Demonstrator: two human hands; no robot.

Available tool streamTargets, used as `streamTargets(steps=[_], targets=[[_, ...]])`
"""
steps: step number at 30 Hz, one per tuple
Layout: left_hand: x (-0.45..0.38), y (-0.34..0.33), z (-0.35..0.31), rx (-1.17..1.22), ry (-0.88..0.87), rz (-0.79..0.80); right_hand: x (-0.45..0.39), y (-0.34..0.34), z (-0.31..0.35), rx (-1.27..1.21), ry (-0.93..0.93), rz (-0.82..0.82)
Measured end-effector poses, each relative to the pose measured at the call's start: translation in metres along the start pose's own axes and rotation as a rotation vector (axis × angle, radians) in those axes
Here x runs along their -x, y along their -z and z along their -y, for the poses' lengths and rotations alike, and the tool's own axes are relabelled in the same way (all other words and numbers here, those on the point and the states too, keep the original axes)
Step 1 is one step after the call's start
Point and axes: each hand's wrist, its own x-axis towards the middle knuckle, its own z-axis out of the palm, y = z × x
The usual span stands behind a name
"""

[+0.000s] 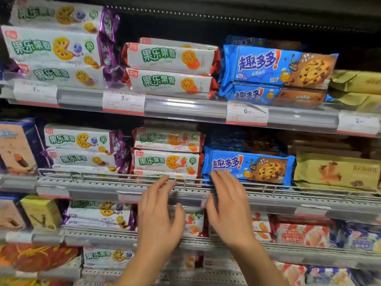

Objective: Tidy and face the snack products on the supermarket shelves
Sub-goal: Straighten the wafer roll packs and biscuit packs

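Note:
Both my hands are raised in front of the middle shelf rail. My left hand is open with spread fingers, its tips near the bottom of the stack of white-and-red fruit biscuit packs. My right hand is open too, fingertips at the lower left corner of the blue chocolate chip cookie pack. Neither hand holds anything. Whether the fingertips touch the packs is blurred.
The upper shelf holds purple-ended biscuit packs, red-ended packs and blue cookie packs, with price tags on its edge. Yellow wafer packs lie to the right, boxes to the left. Lower shelves carry more snacks.

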Motion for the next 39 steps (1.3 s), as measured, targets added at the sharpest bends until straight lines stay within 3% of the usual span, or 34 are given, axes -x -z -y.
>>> streamTargets(steps=[6,11,15,24,31,39], targets=[[0.074,-0.062,0.01,-0.171,-0.099,0.28,0.019,0.002,-0.037,0.051,0.029,0.036],[0.114,-0.096,0.03,-0.452,0.174,0.674,0.027,0.002,-0.045,0.026,0.056,0.129],[0.132,-0.109,0.042,-0.53,0.352,0.941,0.025,0.007,-0.045,-0.003,0.046,0.164],[0.137,-0.141,0.058,-0.497,0.4,0.931,0.027,0.015,-0.034,0.052,0.024,0.252],[0.158,-0.143,0.079,-0.468,0.326,0.689,0.016,0.02,-0.028,0.108,-0.028,0.313],[0.161,-0.137,0.103,-0.572,0.222,0.769,0.025,0.004,-0.022,0.122,-0.032,0.214]])
